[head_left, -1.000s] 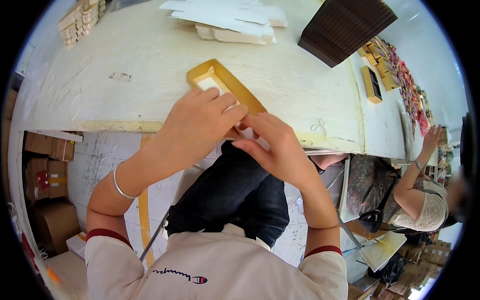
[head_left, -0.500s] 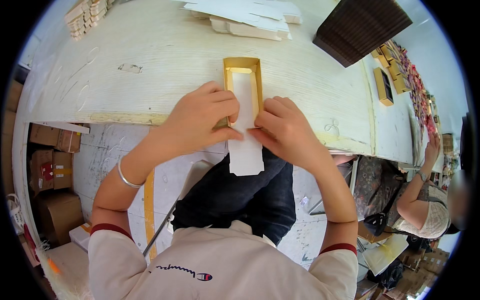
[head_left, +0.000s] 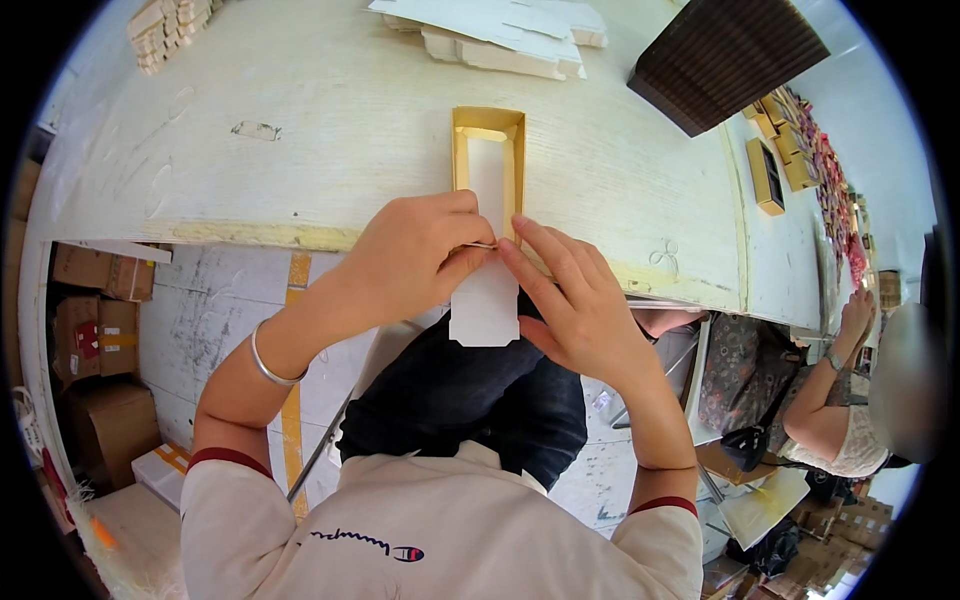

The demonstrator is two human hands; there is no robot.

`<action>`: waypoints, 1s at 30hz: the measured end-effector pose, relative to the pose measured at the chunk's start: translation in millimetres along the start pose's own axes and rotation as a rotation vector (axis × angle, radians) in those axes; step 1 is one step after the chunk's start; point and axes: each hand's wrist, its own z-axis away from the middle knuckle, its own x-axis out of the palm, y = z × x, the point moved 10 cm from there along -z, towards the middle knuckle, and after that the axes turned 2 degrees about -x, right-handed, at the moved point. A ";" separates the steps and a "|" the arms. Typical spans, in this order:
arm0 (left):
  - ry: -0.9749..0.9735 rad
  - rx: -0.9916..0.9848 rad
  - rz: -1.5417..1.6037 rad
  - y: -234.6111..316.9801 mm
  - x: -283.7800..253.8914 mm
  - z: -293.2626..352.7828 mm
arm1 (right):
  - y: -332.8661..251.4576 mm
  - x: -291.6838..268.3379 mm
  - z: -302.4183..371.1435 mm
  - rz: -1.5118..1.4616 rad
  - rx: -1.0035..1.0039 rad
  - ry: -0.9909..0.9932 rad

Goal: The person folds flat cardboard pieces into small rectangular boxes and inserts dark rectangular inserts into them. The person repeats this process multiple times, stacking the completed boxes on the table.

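A narrow gold cardboard tray [head_left: 487,150] lies lengthwise on the pale wooden table [head_left: 330,130], its near end at the table's front edge. A white card insert [head_left: 486,300] runs inside it and hangs out over my lap. My left hand [head_left: 420,260] pinches the near end of the tray and the insert from the left. Against the same end, on the right, rest the fingertips of my right hand [head_left: 575,305]. A silver bangle [head_left: 265,358] circles my left wrist.
White flat card blanks [head_left: 500,30] lie at the table's far side, a dark brown ribbed stack [head_left: 725,60] at far right, small gold boxes [head_left: 775,160] along the right edge. Cardboard cartons [head_left: 95,330] stand on the floor at left. Another person [head_left: 850,400] sits at right.
The gold tray has turned from slanting to straight away from me. The white insert now hangs out over my lap, and both hands have shifted to the tray's near end.
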 end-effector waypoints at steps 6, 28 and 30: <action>-0.219 -0.206 0.564 -15.0 4.1 -4.8 | 42.8 2.9 -5.3 -0.355 0.137 0.254; 0.173 -0.018 -0.134 4.5 -3.5 7.3 | 31.5 29.7 -25.3 0.082 0.190 -0.144; 0.048 -0.081 -0.151 -0.1 -1.3 0.8 | 37.2 32.3 -35.6 -0.001 0.202 -0.261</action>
